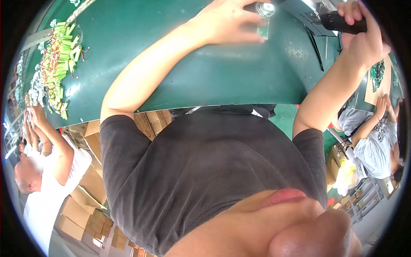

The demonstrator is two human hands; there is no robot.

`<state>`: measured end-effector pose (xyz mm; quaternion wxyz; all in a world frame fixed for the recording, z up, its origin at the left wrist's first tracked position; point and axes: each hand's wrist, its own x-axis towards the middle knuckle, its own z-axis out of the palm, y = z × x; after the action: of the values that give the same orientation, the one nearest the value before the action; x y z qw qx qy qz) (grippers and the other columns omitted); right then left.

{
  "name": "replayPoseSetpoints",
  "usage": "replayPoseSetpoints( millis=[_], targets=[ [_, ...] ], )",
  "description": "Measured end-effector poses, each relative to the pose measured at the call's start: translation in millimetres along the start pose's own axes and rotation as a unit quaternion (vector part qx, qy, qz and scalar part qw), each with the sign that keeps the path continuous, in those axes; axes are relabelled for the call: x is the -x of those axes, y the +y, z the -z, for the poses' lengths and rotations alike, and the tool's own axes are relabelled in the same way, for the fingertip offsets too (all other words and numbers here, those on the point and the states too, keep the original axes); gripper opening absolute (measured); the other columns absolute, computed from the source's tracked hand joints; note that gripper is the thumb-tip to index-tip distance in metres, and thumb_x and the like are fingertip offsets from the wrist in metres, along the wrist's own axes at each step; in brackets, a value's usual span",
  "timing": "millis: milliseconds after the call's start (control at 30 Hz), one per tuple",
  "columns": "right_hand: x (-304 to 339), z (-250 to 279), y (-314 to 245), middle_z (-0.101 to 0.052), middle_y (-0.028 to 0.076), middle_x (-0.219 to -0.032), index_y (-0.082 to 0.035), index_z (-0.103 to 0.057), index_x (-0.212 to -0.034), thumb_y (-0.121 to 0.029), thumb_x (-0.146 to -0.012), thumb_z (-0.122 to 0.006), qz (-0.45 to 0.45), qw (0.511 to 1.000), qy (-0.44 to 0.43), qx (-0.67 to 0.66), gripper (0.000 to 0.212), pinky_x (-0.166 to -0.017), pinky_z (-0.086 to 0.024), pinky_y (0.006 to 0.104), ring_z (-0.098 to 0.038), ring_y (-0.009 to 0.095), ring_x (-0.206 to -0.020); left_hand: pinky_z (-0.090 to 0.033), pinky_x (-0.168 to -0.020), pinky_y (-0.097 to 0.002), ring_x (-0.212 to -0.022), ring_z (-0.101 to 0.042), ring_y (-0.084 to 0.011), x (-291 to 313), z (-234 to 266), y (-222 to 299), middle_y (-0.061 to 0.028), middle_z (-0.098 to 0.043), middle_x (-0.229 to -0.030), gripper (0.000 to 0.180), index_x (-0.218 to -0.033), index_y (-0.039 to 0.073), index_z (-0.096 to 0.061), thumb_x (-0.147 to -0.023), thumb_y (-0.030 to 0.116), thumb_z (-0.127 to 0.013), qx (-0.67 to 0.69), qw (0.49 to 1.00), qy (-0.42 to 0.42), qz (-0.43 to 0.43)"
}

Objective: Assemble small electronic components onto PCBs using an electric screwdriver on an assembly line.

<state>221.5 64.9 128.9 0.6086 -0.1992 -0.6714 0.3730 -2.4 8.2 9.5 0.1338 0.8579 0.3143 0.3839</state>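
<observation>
1. Head view, looking down over the person's own dark shirt [205,171] to a green surface [214,73], and both forearms run up to the top edge of the picture.
2. Left hand [227,19] lies fingers spread over a small clear part [264,19] with a round silvery cap. The fingertips touch it, pinning it to the surface more than clasping it, so that grip is loose and wide.
3. Right hand [364,30] is wrapped tight round a black tool handle [340,22], a full closed grip.
4. Here's the relation that counts: the tool's long axis runs roughly level, its far end pointing left toward the clear part, which sits left of the right hand and just right of the left hand's fingers. The left hand is the nearer one, already on it; tool tip and part stand apart with a short gap between.
5. A thin dark cable [314,45] trails down the surface below the tool.
6. Far left on the surface lies a heap of green cylindrical cells with red wires [60,60].
7. Around the room: a co-worker in white [47,188] at the left edge, brown cardboard boxes [92,180] stacked below the surface, and another co-worker in grey [374,141] at the right beside a board of green parts [377,75].
</observation>
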Motion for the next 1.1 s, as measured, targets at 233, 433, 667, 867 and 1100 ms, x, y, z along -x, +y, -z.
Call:
replayPoseSetpoints(
  millis=[233, 433, 667, 867, 1100],
  targets=[
    [25, -19, 33, -0.047, 0.002, -0.062, -0.004, -0.055, -0.108, -0.006, -0.094, -0.058, -0.025, 0.99, -0.004, -0.135, 0.014, -0.052, -0.044, 0.0309, -0.045, 0.013, -0.046, -0.05, -0.103, -0.0444, -0.122, -0.059, -0.0397, -2, -1, 5, -0.0222, -0.056, -0.135, 0.034, -0.1, 0.004, -0.075, -0.076, 0.024, -0.086, 0.003, 1.0, -0.006, 0.012],
    [31, -29, 45, -0.049, 0.004, -0.062, -0.004, -0.054, -0.105, 0.001, -0.092, -0.059, -0.03, 0.984, -0.06, -0.163, 0.014, -0.05, -0.044, 0.031, -0.046, 0.015, -0.045, -0.05, -0.103, -0.0441, -0.122, -0.058, -0.0396, -4, -1, 4, -0.0225, -0.055, -0.135, 0.033, -0.1, 0.003, -0.075, -0.076, 0.023, -0.086, 0.004, 1.0, -0.005, 0.015],
    [35, -31, 51, -0.05, 0.004, -0.063, -0.003, -0.053, -0.102, 0.002, -0.091, -0.06, -0.055, 0.986, -0.047, -0.148, 0.014, -0.05, -0.044, 0.0304, -0.047, 0.015, -0.045, -0.05, -0.103, -0.044, -0.122, -0.058, -0.0395, -3, -1, 4, -0.0233, -0.055, -0.134, 0.032, -0.099, 0.003, -0.075, -0.076, 0.024, -0.085, 0.007, 1.0, -0.008, 0.019],
    [36, -34, 55, -0.05, 0.005, -0.064, -0.003, -0.053, -0.099, 0.002, -0.09, -0.061, -0.064, 0.981, -0.049, -0.174, 0.013, -0.051, -0.044, 0.03, -0.047, 0.014, -0.046, -0.05, -0.103, -0.0441, -0.121, -0.059, -0.0394, -1, 0, 4, -0.0232, -0.056, -0.134, 0.032, -0.098, 0.003, -0.075, -0.076, 0.025, -0.084, 0.0, 1.0, -0.004, 0.024],
    [39, -52, 46, -0.05, 0.004, -0.064, -0.004, -0.052, -0.097, 0.005, -0.09, -0.061, -0.233, 0.799, 0.111, -0.543, 0.014, -0.051, -0.043, 0.0286, -0.047, 0.014, -0.047, -0.051, -0.102, -0.0433, -0.121, -0.059, -0.0388, -4, -1, 6, -0.0228, -0.056, -0.133, 0.032, -0.098, 0.003, -0.075, -0.076, 0.025, -0.084, -0.013, 1.0, -0.006, 0.028]
  ],
)
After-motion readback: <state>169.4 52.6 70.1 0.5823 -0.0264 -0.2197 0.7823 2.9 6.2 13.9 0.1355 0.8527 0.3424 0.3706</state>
